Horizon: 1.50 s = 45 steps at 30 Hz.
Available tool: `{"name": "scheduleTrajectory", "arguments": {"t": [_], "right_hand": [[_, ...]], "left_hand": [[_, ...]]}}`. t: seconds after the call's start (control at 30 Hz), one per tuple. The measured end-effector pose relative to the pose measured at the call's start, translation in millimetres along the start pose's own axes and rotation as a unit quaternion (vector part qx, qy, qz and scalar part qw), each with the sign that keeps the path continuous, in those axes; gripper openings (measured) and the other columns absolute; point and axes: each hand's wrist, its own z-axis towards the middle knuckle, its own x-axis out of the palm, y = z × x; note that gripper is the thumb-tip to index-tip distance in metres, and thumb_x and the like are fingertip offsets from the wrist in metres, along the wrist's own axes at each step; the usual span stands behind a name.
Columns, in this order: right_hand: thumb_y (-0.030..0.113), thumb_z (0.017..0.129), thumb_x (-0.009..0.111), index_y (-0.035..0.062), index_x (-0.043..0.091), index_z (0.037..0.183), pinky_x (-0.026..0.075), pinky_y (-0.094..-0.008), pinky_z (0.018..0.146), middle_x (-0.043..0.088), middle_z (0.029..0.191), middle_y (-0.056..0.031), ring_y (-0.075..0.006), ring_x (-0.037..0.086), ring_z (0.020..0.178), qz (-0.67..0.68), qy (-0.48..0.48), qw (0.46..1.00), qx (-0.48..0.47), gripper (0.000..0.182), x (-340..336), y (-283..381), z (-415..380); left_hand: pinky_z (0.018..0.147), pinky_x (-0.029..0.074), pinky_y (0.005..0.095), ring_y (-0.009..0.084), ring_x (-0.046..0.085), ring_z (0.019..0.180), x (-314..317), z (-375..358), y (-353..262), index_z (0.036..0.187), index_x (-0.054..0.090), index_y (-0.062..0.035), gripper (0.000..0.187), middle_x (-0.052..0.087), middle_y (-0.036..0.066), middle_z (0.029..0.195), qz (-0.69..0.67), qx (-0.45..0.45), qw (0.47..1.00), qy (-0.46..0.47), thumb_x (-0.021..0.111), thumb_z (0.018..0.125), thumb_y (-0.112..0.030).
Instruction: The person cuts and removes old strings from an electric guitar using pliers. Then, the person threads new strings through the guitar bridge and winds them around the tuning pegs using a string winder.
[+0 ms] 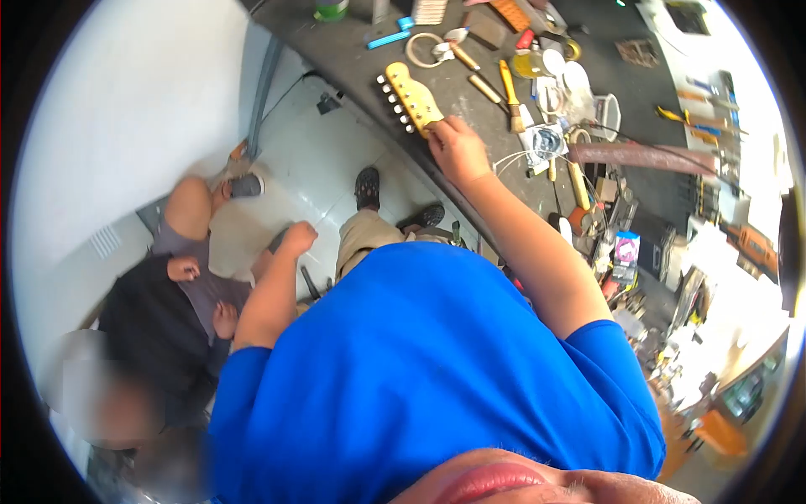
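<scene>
A yellowish wooden guitar headstock (409, 94) lies over the edge of the dark workbench (361, 71), its tuning pegs lined along one side. My right hand (460, 151) grips its lower end, and whatever continues beyond the fingers is hidden. My left hand (300, 238) hangs low over the floor at my left side, fingers curled closed, with nothing visible in it. Nearest to my right hand on the bench are a yellow-handled brush (510, 92) and a wooden-handled tool (485, 86).
A tape ring (424, 50), a blue tool (389, 39), a yellow jar (527, 65) and a reddish cylinder (642, 157) lie on the bench. Several hand tools and boxes crowd its right side. Another person (159, 311) sits at my left, close to my left arm.
</scene>
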Motion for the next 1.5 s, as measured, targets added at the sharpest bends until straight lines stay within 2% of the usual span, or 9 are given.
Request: {"name": "scheduleTrajectory", "arguments": {"t": [0.3, 0.43, 0.6, 0.77, 0.87, 1.0, 1.13, 1.37, 1.5], "right_hand": [[0.017, 0.083, 0.079, 0.0082, 0.064, 0.117, 0.048, -0.0468, 0.098, 0.061, 0.117, -0.0131, -0.0345, 0.059, 0.115, -0.06, -0.084, 0.995, 0.006, 0.038, -65.4, 21.7, -32.0], [0.015, 0.084, 0.077, 0.0074, 0.065, 0.113, 0.051, -0.0451, 0.095, 0.062, 0.115, -0.0131, -0.035, 0.06, 0.111, 0.006, -0.076, 0.997, 0.033, 0.032, -121.5, 17.8, -100.1], [0.008, 0.087, 0.073, 0.0055, 0.067, 0.105, 0.056, -0.0397, 0.082, 0.064, 0.105, -0.0112, -0.031, 0.066, 0.098, 0.07, -0.135, 0.96, 0.235, 0.02, -153.8, 13.5, -219.8], [0.005, 0.086, 0.072, 0.0036, 0.067, 0.103, 0.055, -0.0372, 0.077, 0.065, 0.098, -0.0115, -0.0273, 0.067, 0.089, 0.08, -0.23, 0.88, 0.407, 0.018, -140.6, 34.8, -308.4], [0.004, 0.086, 0.072, 0.0021, 0.068, 0.101, 0.054, -0.0361, 0.076, 0.066, 0.094, -0.0125, -0.0267, 0.067, 0.086, 0.068, -0.245, 0.879, 0.404, 0.016, -130.4, 35.0, -345.9], [0.006, 0.091, 0.068, 0.0001, 0.069, 0.098, 0.051, -0.034, 0.073, 0.067, 0.091, -0.013, -0.0241, 0.065, 0.082, 0.084, -0.255, 0.786, 0.557, 0.009, -86.2, 43.5, -460.8], [0.007, 0.094, 0.066, -0.0007, 0.07, 0.101, 0.051, -0.034, 0.077, 0.067, 0.089, -0.0119, -0.0202, 0.063, 0.085, 0.214, -0.296, 0.617, 0.697, 0.011, -68.6, 46.7, -540.4], [0.005, 0.092, 0.067, -0.0007, 0.069, 0.101, 0.052, -0.0343, 0.08, 0.068, 0.096, -0.0121, -0.022, 0.066, 0.087, 0.068, -0.283, 0.82, 0.492, 0.011, -166.3, -0.8, -416.7], [0.007, 0.091, 0.069, 0.0025, 0.069, 0.101, 0.054, -0.0378, 0.078, 0.07, 0.098, -0.0153, -0.0309, 0.068, 0.086, 0.075, -0.139, 0.935, 0.316, 0.011, -186.6, -24.6, -268.4]], "left_hand": [[0.092, 0.053, 0.0439, 0.0381, 0.07, 0.102, -65.2, 9.6, -55.2, 0.11, 0.072, 0.0008, 0.032, 0.074, 0.022, 0.106, -0.013, 0.013, 1.0, 0.025, 0.068, 0.09, -0.024], [0.087, 0.054, 0.0376, 0.0275, 0.071, 0.098, -130.4, 9.6, -174.9, 0.116, 0.07, -0.0009, 0.028, 0.075, 0.016, 0.105, 0.004, 0.161, 0.983, -0.088, 0.066, 0.097, -0.02], [0.087, 0.053, 0.0377, 0.0272, 0.071, 0.098, -172.1, -14.1, -381.8, 0.114, 0.068, -0.0003, 0.023, 0.073, 0.015, 0.103, -0.046, 0.355, 0.922, -0.148, 0.066, 0.095, -0.013], [0.093, 0.053, 0.047, 0.0372, 0.067, 0.109, -83.4, 13.6, -554.5, 0.115, 0.069, -0.0022, 0.029, 0.071, 0.019, 0.115, 0.143, 0.597, 0.789, -0.008, 0.067, 0.091, -0.019], [0.09, 0.055, 0.0498, 0.0418, 0.069, 0.102, -40.1, 7.7, -600.8, 0.112, 0.073, -0.0024, 0.033, 0.073, 0.022, 0.106, 0.262, 0.557, 0.781, 0.106, 0.067, 0.088, -0.024], [0.091, 0.055, 0.0485, 0.0394, 0.071, 0.104, -71.3, 22.0, -584.6, 0.115, 0.071, -0.0028, 0.031, 0.074, 0.022, 0.107, 0.142, 0.408, 0.9, -0.06, 0.068, 0.09, -0.021], [0.088, 0.054, 0.053, 0.0435, 0.068, 0.103, -166.7, 86.7, -487.1, 0.113, 0.068, -0.0016, 0.028, 0.071, 0.026, 0.106, 0.093, 0.282, 0.894, -0.337, 0.062, 0.089, -0.015], [0.1, 0.051, 0.0552, 0.0452, 0.062, 0.117, -232.5, 176.1, -402.3, 0.117, 0.069, -0.0062, 0.029, 0.065, 0.024, 0.125, 0.263, 0.146, 0.886, -0.353, 0.06, 0.093, -0.02], [0.098, 0.052, 0.0568, 0.0438, 0.063, 0.119, -243.4, 171.1, -415.2, 0.12, 0.068, -0.0108, 0.03, 0.067, 0.022, 0.124, 0.241, 0.131, 0.904, -0.329, 0.061, 0.095, -0.026]]}}
